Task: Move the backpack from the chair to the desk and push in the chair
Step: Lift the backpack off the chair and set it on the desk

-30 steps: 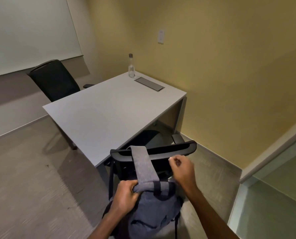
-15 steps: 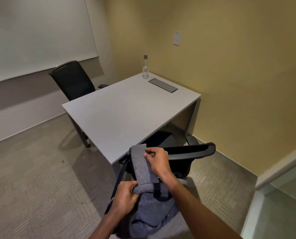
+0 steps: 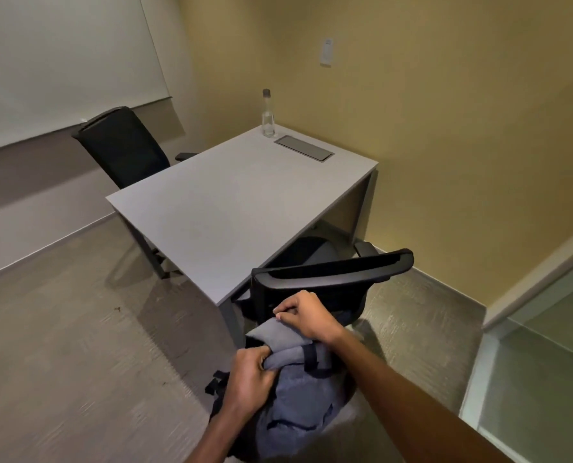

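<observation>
Both hands grip the grey backpack (image 3: pixel 295 396), which hangs just behind the black chair (image 3: pixel 332 269) at the counter (image 3: pixel 231 202): left hand (image 3: pixel 250 379) has its fingers closed on the top fabric, right hand (image 3: pixel 307 315) clenched on the strap; a bottle (image 3: pixel 267 115) stands at the counter's far corner

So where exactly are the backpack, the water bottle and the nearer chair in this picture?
backpack (image 3: pixel 295 399): head view, on its grey fabric body below the hands.
water bottle (image 3: pixel 268 119): head view, on its clear body.
nearer chair (image 3: pixel 338 269): head view, on the top edge of its black backrest.
</observation>
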`<control>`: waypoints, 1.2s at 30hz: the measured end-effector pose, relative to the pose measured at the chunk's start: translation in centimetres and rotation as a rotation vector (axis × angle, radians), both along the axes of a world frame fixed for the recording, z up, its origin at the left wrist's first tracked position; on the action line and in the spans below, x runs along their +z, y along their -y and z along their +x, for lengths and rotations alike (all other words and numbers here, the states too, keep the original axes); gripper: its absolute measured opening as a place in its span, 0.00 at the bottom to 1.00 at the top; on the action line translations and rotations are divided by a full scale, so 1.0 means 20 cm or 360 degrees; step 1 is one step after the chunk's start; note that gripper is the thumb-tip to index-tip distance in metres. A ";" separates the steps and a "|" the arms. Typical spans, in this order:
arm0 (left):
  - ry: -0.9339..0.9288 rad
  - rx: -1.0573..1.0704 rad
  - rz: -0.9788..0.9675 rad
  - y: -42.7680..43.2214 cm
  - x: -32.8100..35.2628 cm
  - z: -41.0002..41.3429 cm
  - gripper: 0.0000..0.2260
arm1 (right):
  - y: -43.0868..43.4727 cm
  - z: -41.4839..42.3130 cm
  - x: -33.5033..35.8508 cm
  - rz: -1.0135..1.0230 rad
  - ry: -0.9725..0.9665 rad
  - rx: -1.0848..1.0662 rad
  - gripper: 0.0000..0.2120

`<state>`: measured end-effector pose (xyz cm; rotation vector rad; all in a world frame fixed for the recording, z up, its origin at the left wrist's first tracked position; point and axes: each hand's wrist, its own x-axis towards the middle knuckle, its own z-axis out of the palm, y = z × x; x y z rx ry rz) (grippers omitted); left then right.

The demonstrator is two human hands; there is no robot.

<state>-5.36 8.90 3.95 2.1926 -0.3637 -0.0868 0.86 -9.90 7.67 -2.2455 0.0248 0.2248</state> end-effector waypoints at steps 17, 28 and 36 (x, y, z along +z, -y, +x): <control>0.0008 -0.0482 -0.0188 0.47 0.39 -0.08 0.14 | 0.93 -1.13 -0.07 0.0523 -0.0009 -0.0646 0.35; 0.0312 -0.0981 -0.0509 1.17 0.98 0.10 0.07 | 1.25 -1.22 0.49 0.0506 0.1030 -0.1511 0.11; 0.0388 -0.0987 -0.0728 1.87 1.19 0.37 0.07 | 1.79 -1.03 0.84 0.0103 0.1264 -0.1839 0.05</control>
